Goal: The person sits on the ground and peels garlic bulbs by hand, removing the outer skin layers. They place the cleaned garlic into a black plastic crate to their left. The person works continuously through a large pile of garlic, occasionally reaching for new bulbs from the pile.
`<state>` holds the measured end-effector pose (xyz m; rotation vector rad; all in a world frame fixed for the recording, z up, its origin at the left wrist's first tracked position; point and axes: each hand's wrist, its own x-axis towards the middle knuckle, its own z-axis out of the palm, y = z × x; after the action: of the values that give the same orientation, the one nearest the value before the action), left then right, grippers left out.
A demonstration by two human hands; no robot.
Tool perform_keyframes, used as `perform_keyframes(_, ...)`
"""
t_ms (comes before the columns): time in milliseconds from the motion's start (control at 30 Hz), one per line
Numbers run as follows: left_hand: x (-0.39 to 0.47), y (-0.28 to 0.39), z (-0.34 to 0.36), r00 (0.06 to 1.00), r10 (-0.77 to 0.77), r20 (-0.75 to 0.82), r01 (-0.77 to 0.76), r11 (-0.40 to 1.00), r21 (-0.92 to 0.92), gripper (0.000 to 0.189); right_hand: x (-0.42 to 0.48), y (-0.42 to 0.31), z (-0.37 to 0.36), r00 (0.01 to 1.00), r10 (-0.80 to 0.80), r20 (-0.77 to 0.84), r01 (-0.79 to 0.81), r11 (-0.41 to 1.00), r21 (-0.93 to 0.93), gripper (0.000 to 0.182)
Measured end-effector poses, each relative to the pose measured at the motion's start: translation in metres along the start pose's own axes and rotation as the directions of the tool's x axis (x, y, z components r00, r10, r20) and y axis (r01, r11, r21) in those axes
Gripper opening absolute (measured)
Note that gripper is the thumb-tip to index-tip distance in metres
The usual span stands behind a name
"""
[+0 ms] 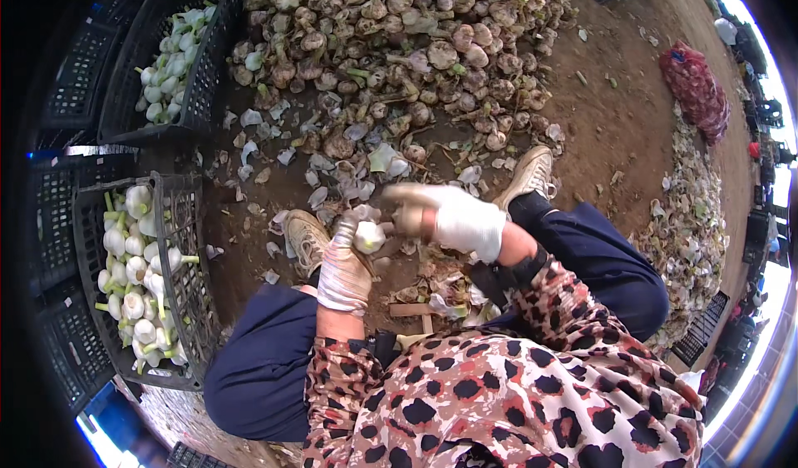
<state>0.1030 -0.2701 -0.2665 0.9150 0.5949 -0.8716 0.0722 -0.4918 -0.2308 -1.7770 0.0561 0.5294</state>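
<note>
My left hand (349,262), in a striped, soiled work glove, holds a peeled white garlic bulb (369,237) between my shoes. My right hand (449,215), in a white knitted glove, is just to the right of the bulb; its fingers are blurred, so what they hold cannot be told. Beyond both hands lies a large heap of unpeeled garlic bulbs (399,56). Loose garlic skins (318,197) are scattered on the ground between the heap and my hands.
At the left, a black plastic crate (177,268) holds trimmed white garlic, and another crate (215,69) behind it holds more. A red mesh sack (695,91) lies at the right, near a strip of garlic skins (686,231). A small piece of wood (411,309) is between my legs.
</note>
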Motion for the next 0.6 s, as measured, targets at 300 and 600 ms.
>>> perform_keyframes(300,-0.045,0.228,0.020,0.797,0.603,0.019,-0.571,0.765,-0.298,0.045,0.116,0.134,-0.026,0.975,0.142,-0.172,-0.223,0.602,-0.767,0.034)
perform_keyframes(600,-0.006,0.034,0.023,0.901,0.433,0.029,-0.406,0.818,0.408,0.085,0.031,0.061,0.012,0.967,-0.174,0.187,-0.121,0.331,0.936,0.058)
